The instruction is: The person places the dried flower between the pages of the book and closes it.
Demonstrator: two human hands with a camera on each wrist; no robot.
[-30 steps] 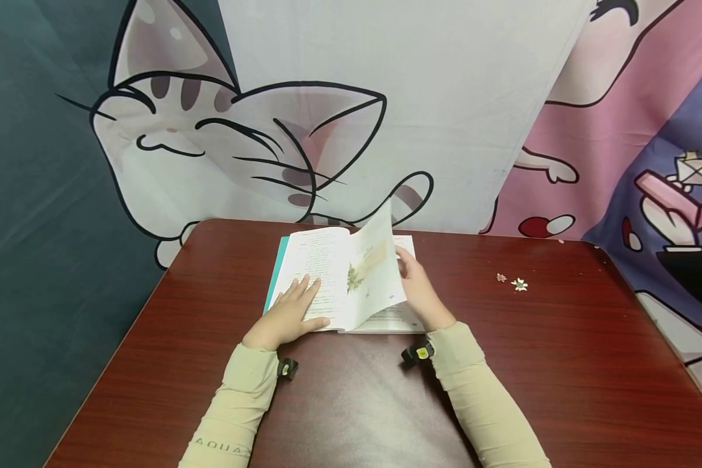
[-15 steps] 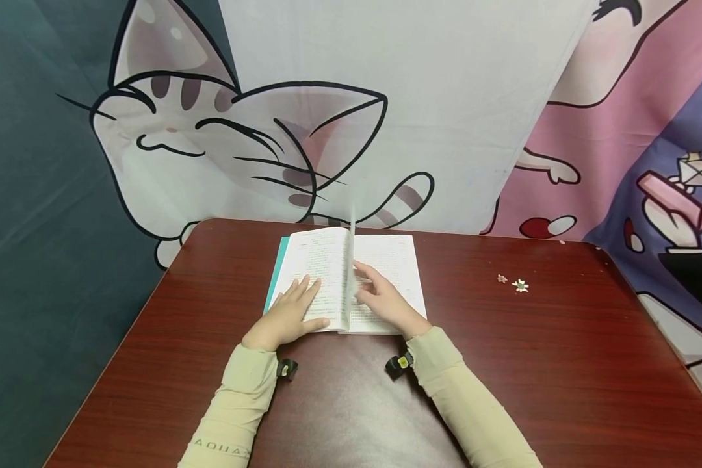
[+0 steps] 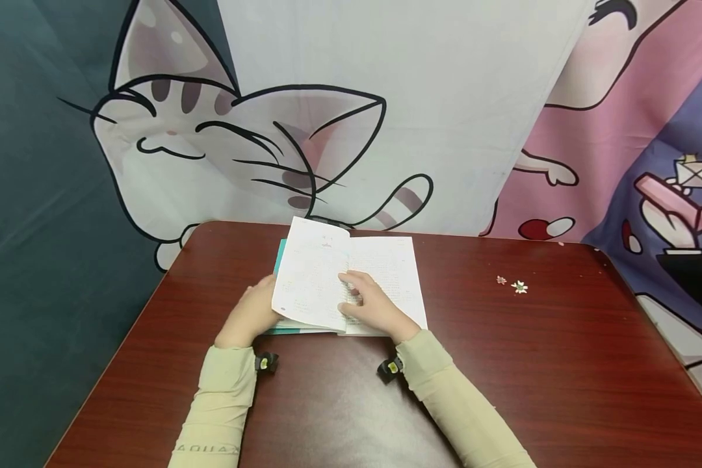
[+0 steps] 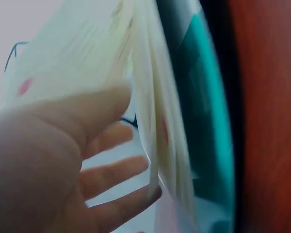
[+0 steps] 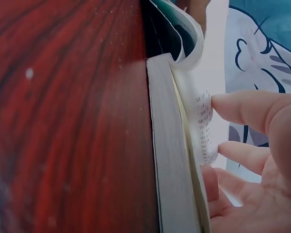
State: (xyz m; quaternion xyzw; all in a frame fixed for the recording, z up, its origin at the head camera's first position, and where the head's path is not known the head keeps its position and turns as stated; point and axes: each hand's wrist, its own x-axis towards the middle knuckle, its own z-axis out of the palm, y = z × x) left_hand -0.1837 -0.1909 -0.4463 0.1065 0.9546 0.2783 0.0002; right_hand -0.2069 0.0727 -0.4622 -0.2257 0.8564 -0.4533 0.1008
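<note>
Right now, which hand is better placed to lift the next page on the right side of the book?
Probably the right hand: it is over the right page, near the middle of the book. The left hand is at the outer edge of the left page, which partly hides it.

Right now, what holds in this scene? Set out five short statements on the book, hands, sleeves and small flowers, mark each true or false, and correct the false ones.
1. The book lies open on the table. True.
2. The left hand is at the book's left edge. True.
3. Both hands are off the book. False: the right hand is over its pages.
4. The sleeves are black. False: the sleeves are pale.
5. Two small flowers lie right of the book. True.
</note>
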